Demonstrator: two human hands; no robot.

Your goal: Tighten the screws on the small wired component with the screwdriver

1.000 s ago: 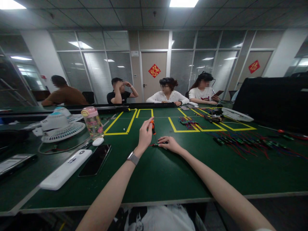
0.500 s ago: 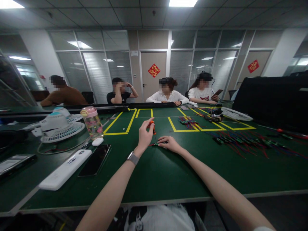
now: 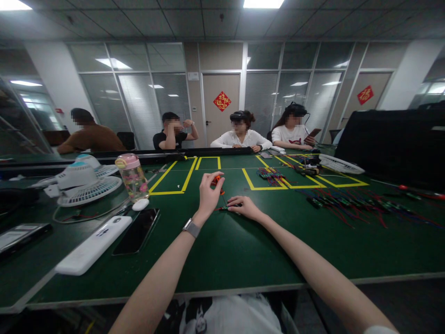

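My left hand (image 3: 209,195), with a watch on its wrist, is closed round the orange and black handle of a small screwdriver (image 3: 219,183) that stands upright, tip down. The tip meets a small green circuit board with red wires (image 3: 227,208) lying on the green table (image 3: 236,250). My right hand (image 3: 247,207) rests on that board with its fingers pressed down on it, holding it flat.
On the left lie a black phone (image 3: 137,231), a white power bank (image 3: 94,244), a white mouse (image 3: 140,204), a pink-capped bottle (image 3: 133,176) and a desk fan (image 3: 85,182). Several wired boards (image 3: 347,204) spread on the right. Several people sit across the table.
My left hand's fingers have curled further over the screwdriver's handle top, and the handle has sunk slightly. My right hand stays on the board.
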